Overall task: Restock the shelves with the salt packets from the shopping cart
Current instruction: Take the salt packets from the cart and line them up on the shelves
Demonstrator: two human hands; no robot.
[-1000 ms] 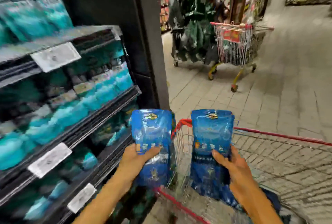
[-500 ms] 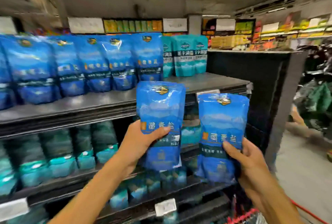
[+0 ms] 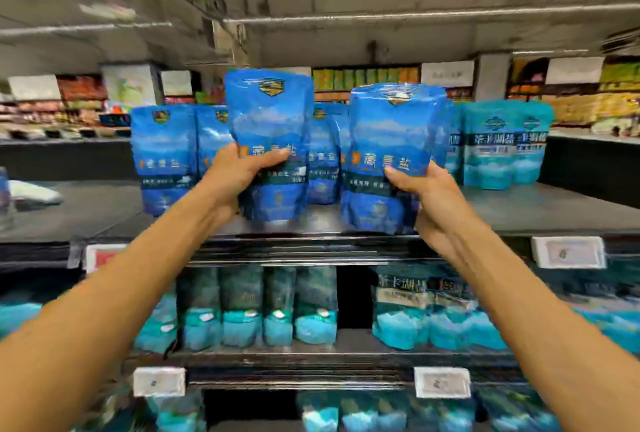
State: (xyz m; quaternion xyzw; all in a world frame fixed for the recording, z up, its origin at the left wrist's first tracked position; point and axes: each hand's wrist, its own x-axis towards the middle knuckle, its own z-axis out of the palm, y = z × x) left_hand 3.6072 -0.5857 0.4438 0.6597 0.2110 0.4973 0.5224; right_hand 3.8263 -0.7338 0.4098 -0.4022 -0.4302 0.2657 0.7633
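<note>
My left hand [image 3: 235,175] grips a blue salt packet [image 3: 270,120] upright, its bottom at the front edge of the top shelf [image 3: 311,220]. My right hand [image 3: 426,192] grips a second blue salt packet [image 3: 388,141], also upright over the top shelf's front. Behind them stands a row of the same blue packets [image 3: 162,154] on that shelf. The shopping cart is out of view.
Teal packets [image 3: 498,144] stand at the right end of the top shelf, with bare shelf in front of them. The lower shelves [image 3: 311,359] hold more teal packets. White price tags [image 3: 568,251] hang on the shelf edges. Other store aisles lie behind.
Both hands have lifted their packets from the cart up to the top shelf. My view has swung from the cart and floor to face the shelving head-on.
</note>
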